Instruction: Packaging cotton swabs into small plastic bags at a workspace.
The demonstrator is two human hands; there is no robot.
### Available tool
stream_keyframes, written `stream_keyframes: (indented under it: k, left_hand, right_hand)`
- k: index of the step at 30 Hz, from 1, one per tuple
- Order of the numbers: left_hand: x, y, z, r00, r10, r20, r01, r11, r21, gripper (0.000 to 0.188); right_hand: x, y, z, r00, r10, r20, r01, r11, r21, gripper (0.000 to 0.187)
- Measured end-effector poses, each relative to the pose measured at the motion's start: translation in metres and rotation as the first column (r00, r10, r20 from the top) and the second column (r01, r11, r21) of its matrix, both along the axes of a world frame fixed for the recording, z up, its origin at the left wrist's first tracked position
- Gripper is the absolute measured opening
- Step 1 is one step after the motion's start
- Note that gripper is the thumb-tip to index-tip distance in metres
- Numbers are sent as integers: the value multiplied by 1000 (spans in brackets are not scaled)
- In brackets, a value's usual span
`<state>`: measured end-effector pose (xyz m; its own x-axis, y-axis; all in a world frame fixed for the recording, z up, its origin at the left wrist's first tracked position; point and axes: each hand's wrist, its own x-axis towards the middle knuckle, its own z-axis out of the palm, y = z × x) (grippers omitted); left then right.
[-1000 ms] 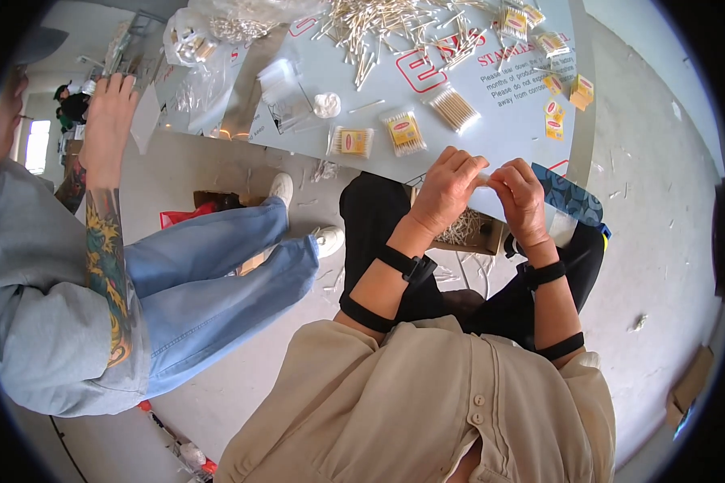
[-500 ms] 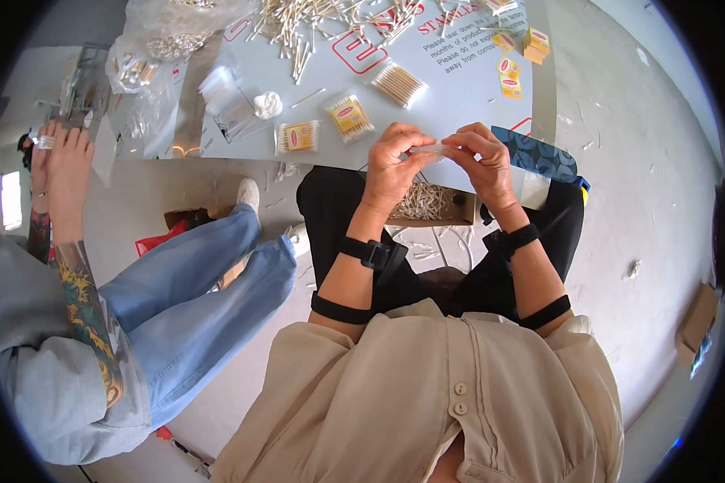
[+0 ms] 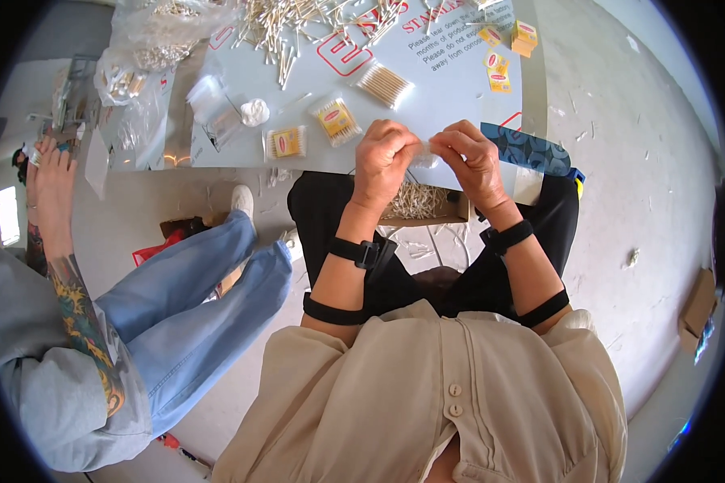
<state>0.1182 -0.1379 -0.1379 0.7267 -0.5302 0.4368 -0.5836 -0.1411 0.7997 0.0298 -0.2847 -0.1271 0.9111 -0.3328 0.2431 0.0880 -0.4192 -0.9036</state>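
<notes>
My left hand point(image 3: 383, 161) and my right hand point(image 3: 469, 159) are raised together over my lap, both pinching a small clear plastic bag point(image 3: 424, 154) between their fingertips. Under them, on my lap, sits a shallow cardboard box point(image 3: 453, 211) full of loose cotton swabs point(image 3: 415, 201). Just beyond my hands, on the pale table point(image 3: 451, 76), lie filled swab packets: one with a yellow label point(image 3: 337, 119), another with a yellow label point(image 3: 286, 142) and a plain one point(image 3: 383, 83).
A heap of loose swabs point(image 3: 290, 24) covers the far table, with yellow label cards point(image 3: 499, 60) at the right and empty clear bags point(image 3: 209, 105) at the left. A person in blue jeans point(image 3: 201, 298) sits to my left, hands point(image 3: 48, 169) at a small device.
My hands, still holding the small bag, have come a little closer together. The view has shifted so the table sits higher. The neighbour's hand has lowered toward the table's left edge.
</notes>
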Motion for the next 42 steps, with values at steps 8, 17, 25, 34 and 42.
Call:
stream_keyframes:
  k: [8, 17, 25, 34, 42]
  left_hand:
    - [-8, -8, 22, 946, -124, 298, 48, 966, 252, 15]
    - [-6, 3, 18, 945, -80, 318, 5, 973, 229, 17]
    - [-7, 16, 24, 949, -45, 312, -33, 970, 240, 18]
    - [32, 65, 29, 951, 253, 179, -294, 918, 267, 23]
    - [64, 59, 3, 938, 141, 316, -318, 712, 626, 59]
  right_hand:
    - [1, -7, 9, 986, 142, 90, -96, 914, -393, 10]
    - [0, -10, 7, 979, 126, 163, -45, 902, -429, 13]
    - [-6, -12, 16, 987, 125, 100, -70, 901, -428, 12]
    - [5, -51, 14, 985, -105, -135, 87, 987, -134, 9]
    - [42, -58, -13, 941, -331, -66, 300, 911, -285, 23]
